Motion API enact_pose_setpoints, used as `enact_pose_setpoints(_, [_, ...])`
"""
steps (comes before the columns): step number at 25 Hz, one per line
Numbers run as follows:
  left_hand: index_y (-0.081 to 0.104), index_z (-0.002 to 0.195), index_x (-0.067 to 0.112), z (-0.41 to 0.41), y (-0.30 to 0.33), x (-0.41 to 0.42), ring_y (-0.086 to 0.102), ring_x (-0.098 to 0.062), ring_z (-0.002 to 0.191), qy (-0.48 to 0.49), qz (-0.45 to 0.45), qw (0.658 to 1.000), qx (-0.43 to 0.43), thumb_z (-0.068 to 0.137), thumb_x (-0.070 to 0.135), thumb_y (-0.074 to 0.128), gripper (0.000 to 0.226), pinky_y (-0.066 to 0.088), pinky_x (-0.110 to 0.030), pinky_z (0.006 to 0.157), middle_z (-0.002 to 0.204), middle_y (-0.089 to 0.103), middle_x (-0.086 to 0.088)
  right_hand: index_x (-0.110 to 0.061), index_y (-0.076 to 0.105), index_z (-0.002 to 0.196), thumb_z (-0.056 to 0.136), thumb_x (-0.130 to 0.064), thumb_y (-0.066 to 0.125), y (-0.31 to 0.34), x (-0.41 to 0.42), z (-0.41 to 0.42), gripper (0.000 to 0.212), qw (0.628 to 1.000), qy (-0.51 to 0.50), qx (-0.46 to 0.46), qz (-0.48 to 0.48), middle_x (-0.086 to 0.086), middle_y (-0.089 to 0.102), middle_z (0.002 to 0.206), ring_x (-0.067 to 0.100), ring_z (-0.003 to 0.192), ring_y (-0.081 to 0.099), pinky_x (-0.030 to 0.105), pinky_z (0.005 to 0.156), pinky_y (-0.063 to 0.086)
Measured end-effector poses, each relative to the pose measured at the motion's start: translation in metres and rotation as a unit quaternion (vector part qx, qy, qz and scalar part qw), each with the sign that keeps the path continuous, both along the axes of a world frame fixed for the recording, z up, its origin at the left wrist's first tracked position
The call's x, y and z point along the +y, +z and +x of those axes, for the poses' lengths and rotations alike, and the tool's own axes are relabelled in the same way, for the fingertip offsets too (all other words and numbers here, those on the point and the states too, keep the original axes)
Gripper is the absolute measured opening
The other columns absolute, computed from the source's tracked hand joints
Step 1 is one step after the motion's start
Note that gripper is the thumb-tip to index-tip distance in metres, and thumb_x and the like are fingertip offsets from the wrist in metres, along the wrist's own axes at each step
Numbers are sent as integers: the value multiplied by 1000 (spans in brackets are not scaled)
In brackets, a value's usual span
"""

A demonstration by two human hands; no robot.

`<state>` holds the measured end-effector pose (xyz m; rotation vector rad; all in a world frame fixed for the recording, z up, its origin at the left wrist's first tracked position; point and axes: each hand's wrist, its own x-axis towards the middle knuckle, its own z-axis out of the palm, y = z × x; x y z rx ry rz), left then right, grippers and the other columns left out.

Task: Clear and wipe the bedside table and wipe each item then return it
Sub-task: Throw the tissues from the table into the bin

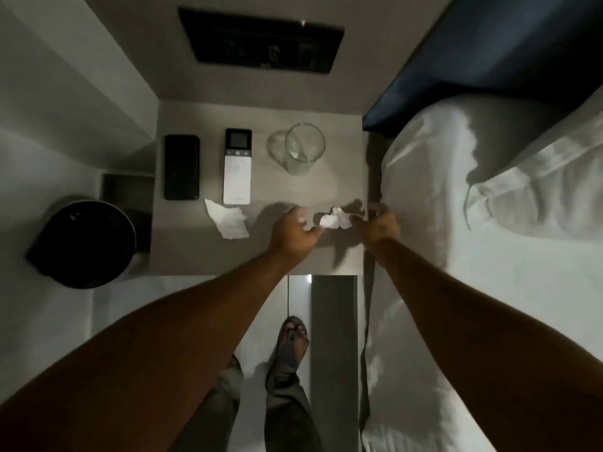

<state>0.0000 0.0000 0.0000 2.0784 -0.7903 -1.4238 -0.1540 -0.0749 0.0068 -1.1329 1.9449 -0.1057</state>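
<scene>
A grey bedside table (182,249) carries a black phone (181,167) at the left, a white remote (237,166) beside it, and a clear empty glass (303,148) toward the back right. A flat torn piece of tissue (228,218) lies near the remote's front end. Above the table's front right part, my left hand (293,234) and my right hand (380,225) both pinch a crumpled white tissue (336,220) stretched between them. A small bit of tissue also shows at my left fingertips.
A black round bin (86,244) stands on the floor to the left of the table. A bed with white sheets (489,288) and a pillow (509,177) lies directly to the right. A dark wall panel (261,40) sits above the table. My sandalled foot (290,344) is below.
</scene>
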Motion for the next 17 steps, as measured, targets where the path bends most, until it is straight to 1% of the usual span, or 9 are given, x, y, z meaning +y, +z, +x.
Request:
enact_pose_setpoints(2, [60,130,11,-12,-21,-18,65,-24,115,47,11,999,10,80,25,80,55,51,-33,104,126,68,-10,-16,66,122,83,-23,81,-21,-6,5,42,1000,-15,-21,-12,8,71,127,28,118,67,40,102,55])
enact_pose_setpoints(4, [65,122,9,-21,-40,-34,68,-26,109,78,19,996,26,80,16,77,44,53,-35,102,121,71,-12,-20,71,111,84,-18,80,-44,-6,7,29,998,-42,-45,-4,7,73,121,29,110,71,42,96,59])
enact_pose_setpoints(6, [70,111,3,-24,-58,-35,70,-28,97,106,31,991,81,83,5,72,28,57,-43,97,111,74,-21,-12,74,114,87,-12,76,-60,0,8,27,997,-67,-49,-7,14,74,118,29,100,72,40,87,63])
enact_pose_setpoints(8, [73,95,2,-16,-65,-28,68,-27,79,138,41,980,139,87,-1,66,11,59,-51,91,93,74,-26,-4,76,110,88,-5,72,-62,3,6,23,995,-83,-44,-26,21,76,109,30,91,74,37,78,62])
enact_pose_setpoints(10, [70,84,11,-4,-64,-18,66,-27,66,140,36,979,146,88,-2,63,15,61,-50,82,78,71,-19,-1,78,100,86,-4,73,-59,4,5,16,996,-76,-29,-37,21,77,99,32,89,75,40,80,59])
enact_pose_setpoints(11, [70,88,13,2,-62,-13,68,-29,69,129,30,980,147,87,-3,62,17,61,-49,83,81,72,-20,-3,79,99,85,-7,74,-55,6,9,16,997,-64,-18,-44,20,78,102,27,89,74,38,82,58])
enact_pose_setpoints(14, [64,123,6,16,-52,-3,69,-38,106,58,-3,986,153,85,-5,61,39,56,-39,94,115,71,-21,-16,78,114,83,-19,80,-41,16,34,31,997,38,-17,-63,6,78,114,18,102,71,35,94,59])
enact_pose_setpoints(16, [63,126,4,19,-48,-8,68,-38,110,39,-25,986,162,87,-2,66,40,55,-42,98,117,71,-21,-19,77,116,83,-20,80,-40,17,54,32,994,87,-32,-63,5,78,113,20,103,72,39,95,59])
enact_pose_setpoints(17, [65,124,2,22,-45,-10,68,-40,109,59,-30,982,176,89,0,66,34,56,-47,99,116,71,-23,-19,78,114,84,-21,79,-39,17,65,30,994,88,-36,-60,5,79,110,21,102,73,42,95,60])
